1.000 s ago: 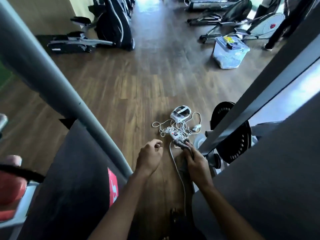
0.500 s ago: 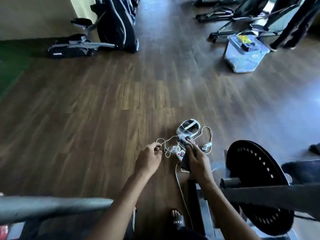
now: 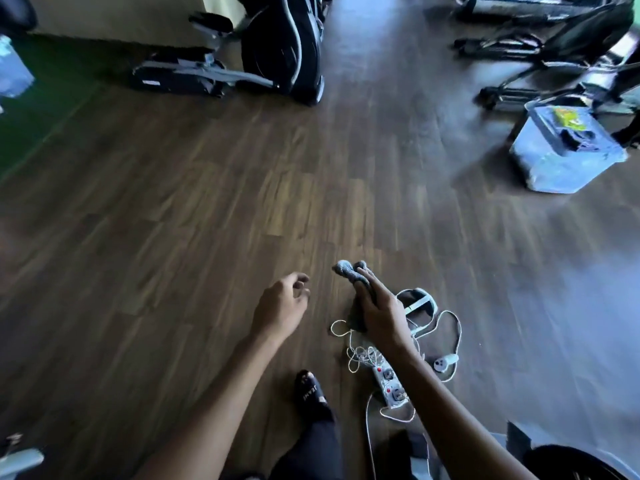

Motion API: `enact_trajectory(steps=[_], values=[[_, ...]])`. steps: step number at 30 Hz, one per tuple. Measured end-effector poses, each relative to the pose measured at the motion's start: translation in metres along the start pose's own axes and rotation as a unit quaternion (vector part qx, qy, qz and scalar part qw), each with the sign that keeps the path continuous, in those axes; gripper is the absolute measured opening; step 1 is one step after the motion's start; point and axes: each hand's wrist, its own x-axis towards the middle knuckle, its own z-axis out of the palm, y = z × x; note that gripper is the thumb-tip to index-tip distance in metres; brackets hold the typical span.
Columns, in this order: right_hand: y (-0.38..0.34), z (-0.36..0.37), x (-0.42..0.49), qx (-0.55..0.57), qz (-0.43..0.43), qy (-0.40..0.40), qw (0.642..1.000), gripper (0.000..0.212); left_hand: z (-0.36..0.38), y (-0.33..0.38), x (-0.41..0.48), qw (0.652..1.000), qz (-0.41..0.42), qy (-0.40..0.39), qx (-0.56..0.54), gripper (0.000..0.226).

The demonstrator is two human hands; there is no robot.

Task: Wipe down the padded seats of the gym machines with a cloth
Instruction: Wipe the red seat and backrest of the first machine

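My right hand (image 3: 379,311) holds a small grey cloth (image 3: 349,271), bunched up, its end sticking out past my fingertips above the wooden floor. A little to its left, my left hand (image 3: 282,306) hangs with fingers loosely curled and nothing in it. No padded seat lies near my hands. The nearest machine is a black exercise bike (image 3: 280,46) at the far back, with a small dark saddle (image 3: 211,22) on its left side.
On the floor under my right arm lie a white power strip (image 3: 389,381), tangled white cables (image 3: 360,355) and a white headset (image 3: 419,303). A clear plastic box (image 3: 561,150) stands far right. More machines (image 3: 554,43) sit at the back right. My sandalled foot (image 3: 310,391) is below.
The view has risen and swung away from the weight plate and machine frame. My right hand lifted the cloth off the floor by the cables, and both hands moved forward.
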Motion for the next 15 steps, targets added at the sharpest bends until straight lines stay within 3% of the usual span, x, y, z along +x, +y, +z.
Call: enact_trajectory(steps=[7, 15], values=[[-0.078, 0.106, 0.134, -0.041, -0.059, -0.062, 0.995, 0.036, -0.103, -0.037, 0.126, 0.997, -0.042, 0.053, -0.023, 0.022], [-0.172, 0.294, 0.228, -0.085, -0.166, -0.249, 0.95, 0.035, -0.237, -0.159, 0.183, 0.964, -0.176, 0.191, -0.056, 0.024]])
